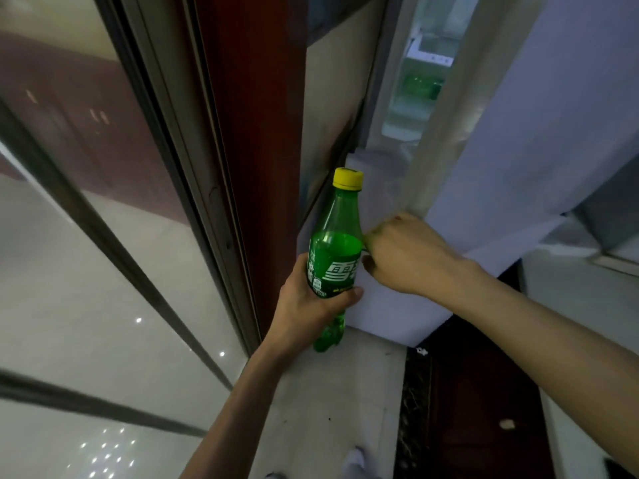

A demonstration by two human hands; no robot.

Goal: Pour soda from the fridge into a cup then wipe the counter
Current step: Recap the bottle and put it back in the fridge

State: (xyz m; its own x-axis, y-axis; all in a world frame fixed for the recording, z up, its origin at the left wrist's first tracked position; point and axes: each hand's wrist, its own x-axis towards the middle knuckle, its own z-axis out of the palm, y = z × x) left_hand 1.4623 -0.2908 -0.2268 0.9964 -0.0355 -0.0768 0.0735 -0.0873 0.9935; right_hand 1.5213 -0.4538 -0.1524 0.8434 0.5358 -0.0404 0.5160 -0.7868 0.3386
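A green soda bottle [334,250] with a yellow cap and a green label stands upright in front of me, partly full. My left hand [311,305] grips it around its lower half. My right hand [404,254] rests on the lower edge of the white fridge door [518,150], right beside the bottle, with its fingers curled on that edge. The door stands ajar. Through the gap I see the fridge inside [418,88] with another green bottle on a door shelf.
A dark red door frame [256,133] and glass sliding panels [103,202] rise on the left. Pale floor tiles [328,409] and a dark stone threshold [415,409] lie below. The tips of my shoes show at the bottom edge.
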